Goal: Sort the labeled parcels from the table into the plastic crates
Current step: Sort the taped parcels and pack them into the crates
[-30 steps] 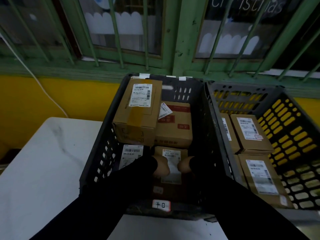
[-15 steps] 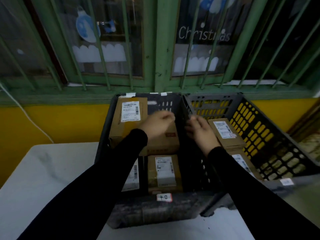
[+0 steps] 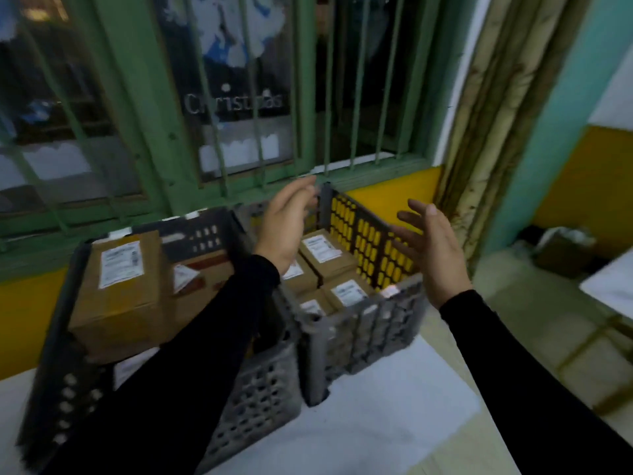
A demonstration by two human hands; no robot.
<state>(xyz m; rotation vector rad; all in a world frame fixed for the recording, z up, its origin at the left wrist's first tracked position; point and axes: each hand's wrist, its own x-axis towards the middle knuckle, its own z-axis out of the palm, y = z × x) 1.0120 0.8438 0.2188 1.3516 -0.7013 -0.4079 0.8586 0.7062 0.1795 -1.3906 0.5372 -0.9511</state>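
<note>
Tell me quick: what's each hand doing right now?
Left hand: open, holding nothing.
Right hand: open, holding nothing.

Both hands, left and right, lifted out of the crates

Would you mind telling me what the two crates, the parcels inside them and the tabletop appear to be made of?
Left crate and right crate: most likely moulded plastic, matte dark grey, with perforated walls. Parcels, such as the big box and a small one: brown cardboard, matte, with white printed paper labels. Tabletop: smooth and pale; earlier grey veining suggests marble or a laminate imitation, which I cannot tell apart.
</note>
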